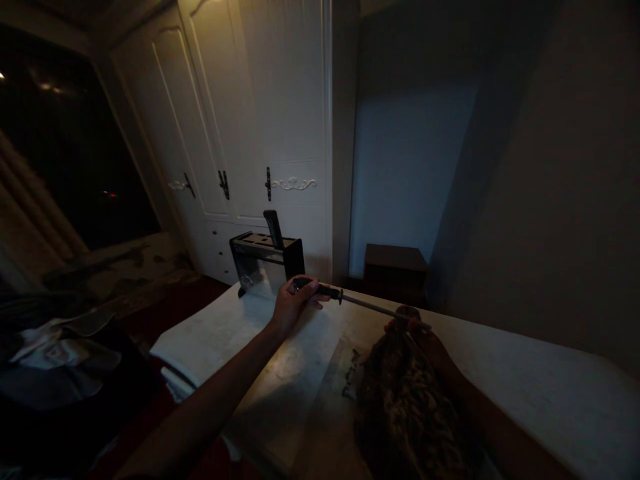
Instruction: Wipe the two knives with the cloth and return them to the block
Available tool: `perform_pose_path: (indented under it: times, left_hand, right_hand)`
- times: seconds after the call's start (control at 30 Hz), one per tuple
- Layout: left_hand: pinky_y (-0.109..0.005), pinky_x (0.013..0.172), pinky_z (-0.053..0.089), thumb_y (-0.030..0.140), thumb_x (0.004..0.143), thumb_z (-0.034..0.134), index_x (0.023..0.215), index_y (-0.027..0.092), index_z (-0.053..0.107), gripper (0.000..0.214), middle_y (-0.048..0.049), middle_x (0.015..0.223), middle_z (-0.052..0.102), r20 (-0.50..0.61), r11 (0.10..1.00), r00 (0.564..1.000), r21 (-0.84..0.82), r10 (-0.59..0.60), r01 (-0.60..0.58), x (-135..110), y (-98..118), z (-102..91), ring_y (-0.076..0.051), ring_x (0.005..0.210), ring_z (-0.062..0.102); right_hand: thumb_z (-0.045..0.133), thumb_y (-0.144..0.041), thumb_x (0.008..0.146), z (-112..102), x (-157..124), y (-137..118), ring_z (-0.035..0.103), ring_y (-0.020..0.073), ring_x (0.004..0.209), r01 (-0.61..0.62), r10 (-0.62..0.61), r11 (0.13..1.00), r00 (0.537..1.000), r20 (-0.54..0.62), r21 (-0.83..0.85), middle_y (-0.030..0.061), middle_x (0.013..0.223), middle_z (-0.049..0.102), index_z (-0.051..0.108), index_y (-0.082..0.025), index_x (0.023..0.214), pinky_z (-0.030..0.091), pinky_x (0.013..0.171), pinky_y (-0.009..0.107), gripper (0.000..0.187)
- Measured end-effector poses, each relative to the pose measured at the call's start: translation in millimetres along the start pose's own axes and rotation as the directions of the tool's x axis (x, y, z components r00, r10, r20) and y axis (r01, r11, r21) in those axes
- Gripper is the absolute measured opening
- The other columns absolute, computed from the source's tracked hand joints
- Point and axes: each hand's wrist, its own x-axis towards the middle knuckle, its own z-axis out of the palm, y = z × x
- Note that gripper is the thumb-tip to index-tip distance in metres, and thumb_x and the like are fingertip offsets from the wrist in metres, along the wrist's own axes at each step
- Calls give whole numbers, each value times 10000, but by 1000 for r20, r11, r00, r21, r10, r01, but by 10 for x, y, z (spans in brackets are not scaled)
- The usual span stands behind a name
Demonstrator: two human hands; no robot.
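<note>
My left hand (293, 307) is closed around the black handle of a honing steel (367, 305), whose thin rod points to the right. Near the rod's far end, my right hand (423, 333) grips a brown patterned cloth (415, 407) against the metal. The cloth hangs down toward me, and the rod's tip shows just past the fingers. Behind my left hand stands a black knife block (265, 267) with clear sides. One black-handled knife (273, 230) sticks up from its top.
A pale tabletop (530, 367) spans the front. On it lies a flat sheet (345, 367) with dark lettering, partly under the cloth. White wardrobe doors (280, 120) rise behind. A dark low cabinet (395, 260) stands beyond the table, and piled fabric (60, 360) is at left.
</note>
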Motion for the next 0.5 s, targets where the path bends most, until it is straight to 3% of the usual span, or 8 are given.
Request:
perform_pose_path:
  times: [0.1, 0.23, 0.5]
  left_hand:
    - [-238, 509, 523, 374, 641, 794, 900, 125, 575, 421, -55, 756, 711, -43, 998, 999, 55, 28, -25, -40, 240, -58, -178, 604, 691]
    - [-239, 500, 507, 382, 666, 765, 882, 133, 571, 383, -47, 734, 702, -97, 984, 988, 139, 123, -109, -81, 623, -95, -142, 539, 647]
    - [-184, 402, 357, 361, 667, 746, 736, 153, 529, 308, 3, 621, 629, -162, 917, 926, 278, 340, -287, 60, 1441, -254, -52, 404, 455]
  right_hand:
    - [690, -810, 499, -11, -15, -22, 660, 294, 717, -32, 32, 999, 999, 1, -2, 140, 788, 706, 722, -150, 773, 532, 646, 374, 715]
    - [693, -788, 492, -19, -14, -9, 672, 373, 829, -97, 95, 994, 995, -43, -52, 185, 895, 710, 710, -175, 770, 548, 665, 427, 674]
    - [618, -815, 489, 22, 41, 24, 669, 432, 873, -86, 78, 994, 991, -110, -73, 205, 918, 706, 714, -215, 766, 549, 696, 500, 668]
